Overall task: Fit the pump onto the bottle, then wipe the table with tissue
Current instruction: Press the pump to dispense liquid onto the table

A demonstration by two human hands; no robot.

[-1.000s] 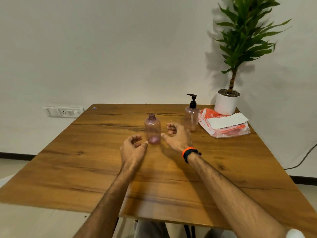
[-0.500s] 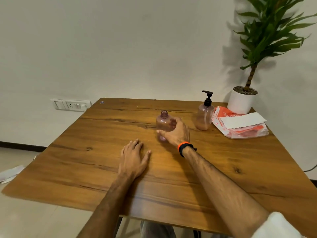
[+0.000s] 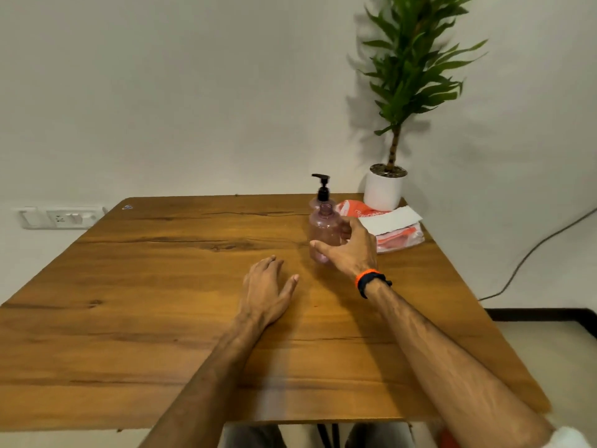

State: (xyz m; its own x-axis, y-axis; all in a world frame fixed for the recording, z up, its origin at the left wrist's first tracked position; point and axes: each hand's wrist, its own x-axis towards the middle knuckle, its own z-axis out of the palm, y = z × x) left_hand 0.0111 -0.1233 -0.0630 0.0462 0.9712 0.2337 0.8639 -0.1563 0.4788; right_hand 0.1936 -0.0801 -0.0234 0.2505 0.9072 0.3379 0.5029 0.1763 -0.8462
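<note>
While my right hand [image 3: 347,250] wraps around the open-necked pink bottle [image 3: 324,231], thumb on its near left side and fingers curled round the right, the bottle stands upright with its base on or just above the tabletop [image 3: 161,286]; I cannot tell which. The pump [image 3: 322,186] I need is directly behind it, seated on a second bottle whose body is almost wholly hidden by the one I hold. So the relation that matters is fore and aft: from my grasping hand the pump lies straight ahead and a little higher, its stem vertical and parallel to the neck of my bottle, its spout pointing left. My left hand [image 3: 266,291] lies flat and released on the wood, palm down, nearer to me and to the left of the bottle, holding nothing. I judge it the freer one to reach forward past the bottle and unscrew the pump. The tissue [image 3: 391,219] lies on an orange packet [image 3: 400,236] just to the right, beside a potted plant [image 3: 386,189].
</note>
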